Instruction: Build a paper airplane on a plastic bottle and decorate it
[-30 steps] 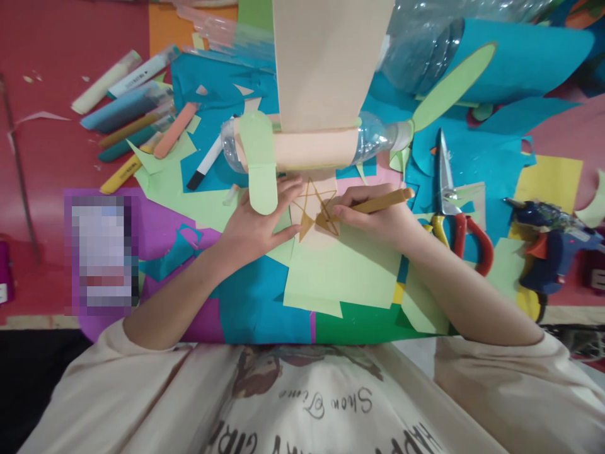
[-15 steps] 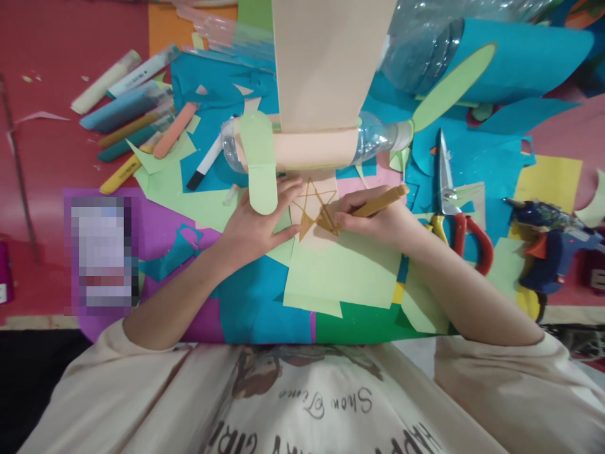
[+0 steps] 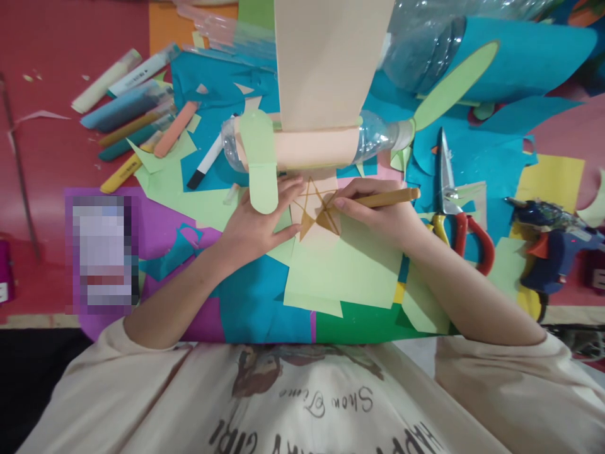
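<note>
A brown marker (image 3: 390, 197) is pinched in my right hand (image 3: 375, 205), its tip hidden by the fingers at the right side of a drawn star. The brown star outline (image 3: 316, 211) has lower points filled in, on a peach wing (image 3: 314, 246) jutting from a plastic bottle (image 3: 375, 139) wrapped in peach paper. Flat with fingers spread, my left hand (image 3: 262, 221) rests at the star's left edge. A rounded light green strip (image 3: 263, 180) on the bottle overlaps the back of that hand. Another large peach wing (image 3: 333, 63) extends away from the bottle.
Several markers (image 3: 127, 104) lie at the upper left. To the right are scissors (image 3: 447, 183) with red and yellow handles and a blue glue gun (image 3: 551, 252). A blurred phone-like object (image 3: 101, 252) lies left. Coloured paper scraps (image 3: 340, 277) cover the table.
My right hand has shifted slightly up and right along the star, and the marker now lies flatter, its back end farther right. My left hand stays in place.
</note>
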The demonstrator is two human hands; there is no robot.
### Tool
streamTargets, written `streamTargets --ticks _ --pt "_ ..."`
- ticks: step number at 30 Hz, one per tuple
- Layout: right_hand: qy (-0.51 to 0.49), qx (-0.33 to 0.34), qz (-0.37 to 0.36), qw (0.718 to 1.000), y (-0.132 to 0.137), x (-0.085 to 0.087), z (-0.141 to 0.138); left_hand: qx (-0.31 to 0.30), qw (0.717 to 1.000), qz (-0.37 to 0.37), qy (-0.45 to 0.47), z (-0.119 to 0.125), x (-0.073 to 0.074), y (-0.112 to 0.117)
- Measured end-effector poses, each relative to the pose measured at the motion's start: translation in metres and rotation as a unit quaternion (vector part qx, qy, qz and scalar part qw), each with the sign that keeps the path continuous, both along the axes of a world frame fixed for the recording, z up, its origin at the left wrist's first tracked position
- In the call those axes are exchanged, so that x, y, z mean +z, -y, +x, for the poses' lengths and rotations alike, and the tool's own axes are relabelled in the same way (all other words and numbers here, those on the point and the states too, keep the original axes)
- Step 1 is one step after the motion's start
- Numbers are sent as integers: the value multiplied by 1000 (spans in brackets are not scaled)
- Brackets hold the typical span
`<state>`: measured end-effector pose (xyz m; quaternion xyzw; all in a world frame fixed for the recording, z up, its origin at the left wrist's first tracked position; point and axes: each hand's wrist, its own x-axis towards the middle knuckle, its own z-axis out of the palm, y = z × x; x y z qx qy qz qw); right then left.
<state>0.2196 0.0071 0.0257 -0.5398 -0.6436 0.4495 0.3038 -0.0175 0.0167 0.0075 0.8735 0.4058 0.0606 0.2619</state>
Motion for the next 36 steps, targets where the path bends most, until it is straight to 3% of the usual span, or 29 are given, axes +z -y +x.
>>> streamTargets --ticks 7,15,28,36 --pt "15 10 -3 1000 -1 -1 0 -1 1000 -3 5 0 0 0" --pt "-12 42 -65 997 -2 7 -1 1 1000 -8 1 1 2 0" --pt "-30 98 -50 993 -1 6 2 -2 1000 3 5 0 1 0" --pt "-18 7 -18 1000 -2 1 1 4 1000 -6 10 0 -1 0"
